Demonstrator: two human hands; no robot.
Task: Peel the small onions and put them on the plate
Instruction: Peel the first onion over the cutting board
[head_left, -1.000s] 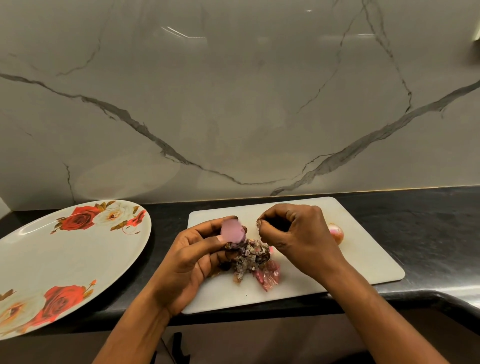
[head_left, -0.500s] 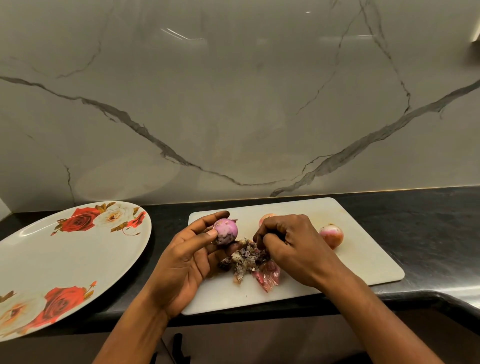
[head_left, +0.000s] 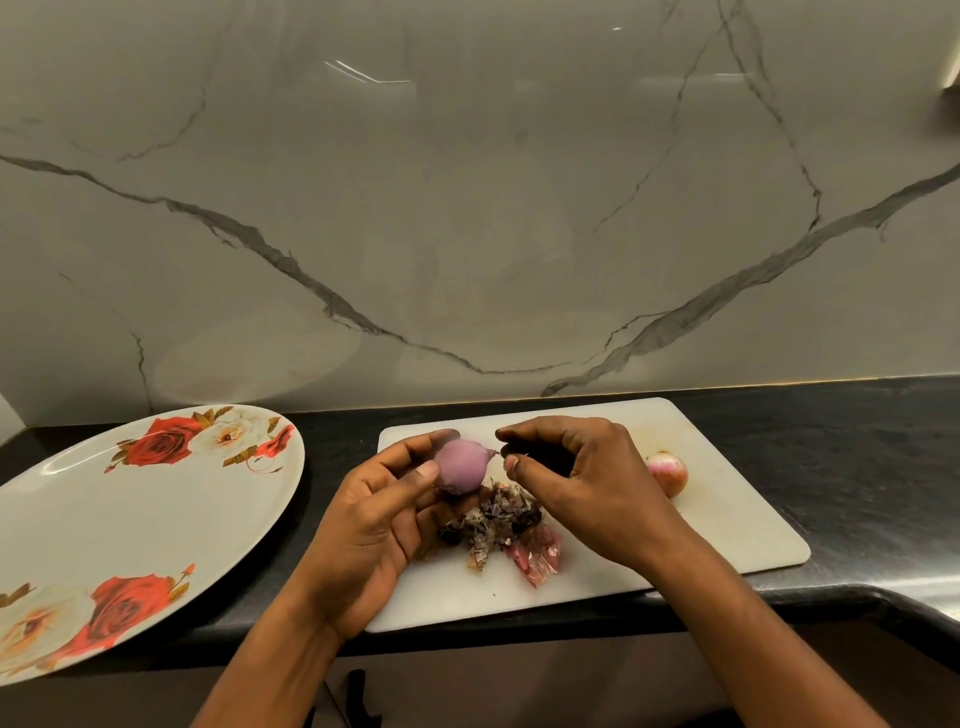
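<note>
The left hand (head_left: 374, 519) gripped a purple onion (head_left: 462, 465); the right hand (head_left: 587, 483) pinched its thin tip above the cutting board (head_left: 727, 540).

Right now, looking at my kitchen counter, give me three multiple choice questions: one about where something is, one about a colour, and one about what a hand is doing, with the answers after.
1. Where is the plate relative to the cutting board?
A. left of it
B. on top of it
C. right of it

2. What colour is the onion in the left hand?
A. green
B. purple
C. yellow

3. What is the right hand doing?
A. lying flat on the board
B. lifting the plate
C. pinching the onion's tip

Answers: 1 A, it sits off the board's left edge. 2 B, its smooth surface shows purple. 3 C, thumb and forefinger close on the tip.
</note>
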